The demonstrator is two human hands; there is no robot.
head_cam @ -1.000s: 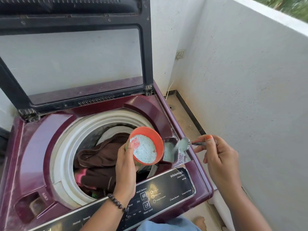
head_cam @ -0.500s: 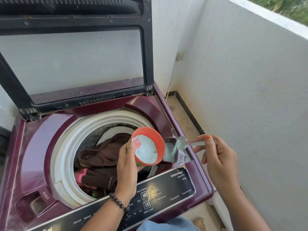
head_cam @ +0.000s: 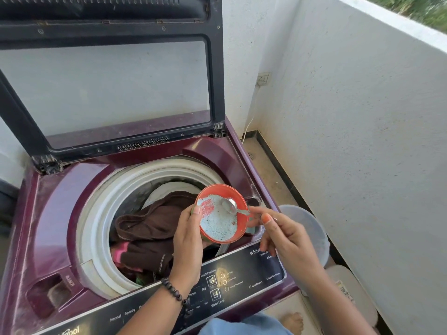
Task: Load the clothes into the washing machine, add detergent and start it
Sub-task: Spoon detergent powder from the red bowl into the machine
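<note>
The spoon lies with its bowl down in the detergent powder, handle running back and to the right into the right hand, whose fingers pinch it. The left hand grips the orange container, tilted above the drum. The detergent compartment shows just beyond its rim on the right, nearest the spoon hand. The powder is pale blue, speckled and loose. Brown clothes sit in the drum.

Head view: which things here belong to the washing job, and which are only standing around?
Job: washing machine, brown clothes, orange detergent tub in left hand, spoon in right hand.
Around: translucent bucket, wall socket, white container.
</note>
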